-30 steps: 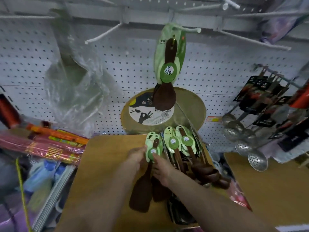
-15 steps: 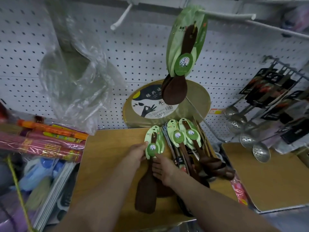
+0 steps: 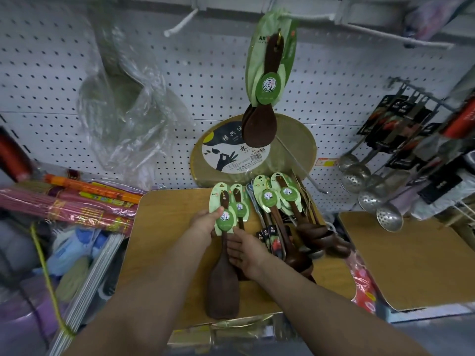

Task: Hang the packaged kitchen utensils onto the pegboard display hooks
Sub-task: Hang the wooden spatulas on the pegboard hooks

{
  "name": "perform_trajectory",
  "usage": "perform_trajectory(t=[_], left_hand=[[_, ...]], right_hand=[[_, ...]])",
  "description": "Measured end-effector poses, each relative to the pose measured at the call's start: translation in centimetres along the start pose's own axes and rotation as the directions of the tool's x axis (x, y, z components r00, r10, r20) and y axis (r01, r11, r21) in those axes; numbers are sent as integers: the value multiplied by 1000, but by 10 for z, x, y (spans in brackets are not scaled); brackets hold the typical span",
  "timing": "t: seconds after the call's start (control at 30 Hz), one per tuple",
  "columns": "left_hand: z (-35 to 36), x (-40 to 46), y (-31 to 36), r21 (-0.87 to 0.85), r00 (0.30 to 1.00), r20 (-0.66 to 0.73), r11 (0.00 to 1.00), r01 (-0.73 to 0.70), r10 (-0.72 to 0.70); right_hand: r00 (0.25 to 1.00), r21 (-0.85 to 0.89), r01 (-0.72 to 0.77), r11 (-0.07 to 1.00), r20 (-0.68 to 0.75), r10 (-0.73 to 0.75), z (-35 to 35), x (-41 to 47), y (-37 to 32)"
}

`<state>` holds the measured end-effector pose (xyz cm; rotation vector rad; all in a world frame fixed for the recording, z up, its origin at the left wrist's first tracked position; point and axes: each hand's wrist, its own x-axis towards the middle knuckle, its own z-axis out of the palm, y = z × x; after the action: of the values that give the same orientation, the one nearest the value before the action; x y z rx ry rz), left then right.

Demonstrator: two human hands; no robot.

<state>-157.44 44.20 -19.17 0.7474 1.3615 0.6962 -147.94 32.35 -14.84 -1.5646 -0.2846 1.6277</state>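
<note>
Your left hand [image 3: 204, 224] pinches the spatula's card [image 3: 223, 211]; your right hand [image 3: 245, 249] grips its handle [image 3: 225, 242]. Lifting carelessly could tear the card's hole before reaching the hook [image 3: 312, 14].

Wooden board [image 3: 164, 227] at centre, light brown with rounded corners, used here as the landmark. Directly on the board: a dark wooden spatula [image 3: 223, 281] with a green card [image 3: 223, 214] at its handle, lying lengthwise, blade toward the near edge; just right of it, a heap of carded wooden spoons [image 3: 295, 222], handles toward the far edge, bowls piled toward the right edge. Leaning at the board's far edge, against the pegboard [image 3: 64, 80]: a round labelled tray [image 3: 290, 152]. Right of the board, apart from it: a second wooden board [image 3: 401, 265]. Left of the board: pink incense bundles [image 3: 64, 209].
</note>
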Motion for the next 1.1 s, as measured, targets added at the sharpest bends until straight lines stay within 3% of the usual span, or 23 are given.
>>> perform_trajectory(t=[0.37,0.6,1.1], left_hand=[[40,-112,6,-110,987,-23,981,-158,156],[124,-213,-15,-167,963,74,955,-245,260],[354,-365,-101,-129,866,397,952,-276,305]], right_hand=[[975,-49,222,974,41,-220,-59,-86,20],[916,114,395,912,21,-400,-142,-154,43],[797,159,583,797,-306,-522,-381,-285,74]])
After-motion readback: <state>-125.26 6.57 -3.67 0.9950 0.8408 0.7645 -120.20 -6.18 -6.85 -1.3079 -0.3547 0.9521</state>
